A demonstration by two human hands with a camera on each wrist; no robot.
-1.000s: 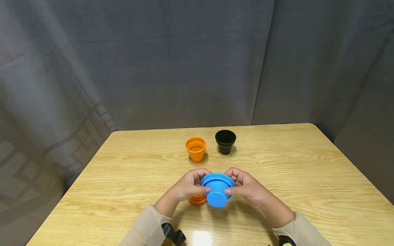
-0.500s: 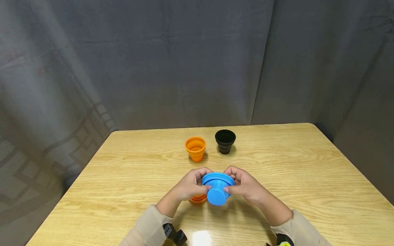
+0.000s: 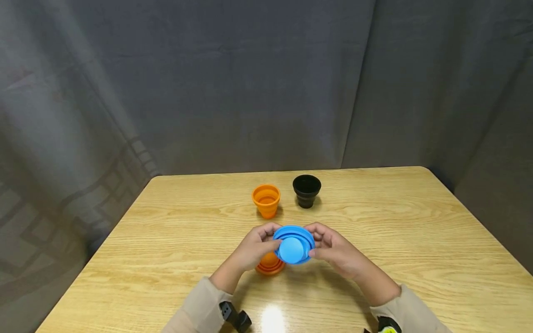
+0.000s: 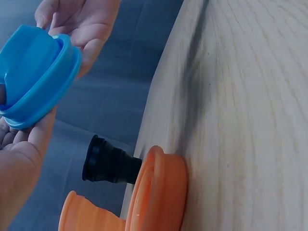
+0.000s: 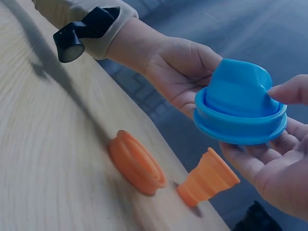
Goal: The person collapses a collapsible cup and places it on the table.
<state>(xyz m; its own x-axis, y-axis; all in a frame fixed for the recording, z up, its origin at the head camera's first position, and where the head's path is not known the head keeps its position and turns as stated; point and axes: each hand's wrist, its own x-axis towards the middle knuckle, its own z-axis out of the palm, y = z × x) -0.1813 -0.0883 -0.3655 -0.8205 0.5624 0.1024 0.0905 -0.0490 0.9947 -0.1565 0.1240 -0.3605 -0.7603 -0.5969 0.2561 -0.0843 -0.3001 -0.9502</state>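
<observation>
A blue collapsible cup (image 3: 292, 250) is held up above the table between both hands, its base turned toward me and its wall partly folded into the rim. My left hand (image 3: 257, 247) grips its left side, thumb on the wall and fingers behind the rim. On the opposite side my right hand (image 3: 335, 251) pinches it the same way. The right wrist view shows the blue cup's wall (image 5: 238, 89) dented near a thumb. Just below the left hand, a flattened orange collapsible cup (image 3: 269, 267) lies on the table, partly covered by that hand in the head view.
Farther back an expanded orange cup (image 3: 266, 201) stands upright, with a black expanded cup (image 3: 306, 190) to its right. The wooden table (image 3: 416, 222) ends at a grey curtain (image 3: 250, 92). Both wrists carry small black cameras (image 3: 235, 317).
The blue cup's base has been pushed in toward its rim, so it looks shallower. Its base faces me more, and the hands have shifted slightly. More of the flattened orange cup shows.
</observation>
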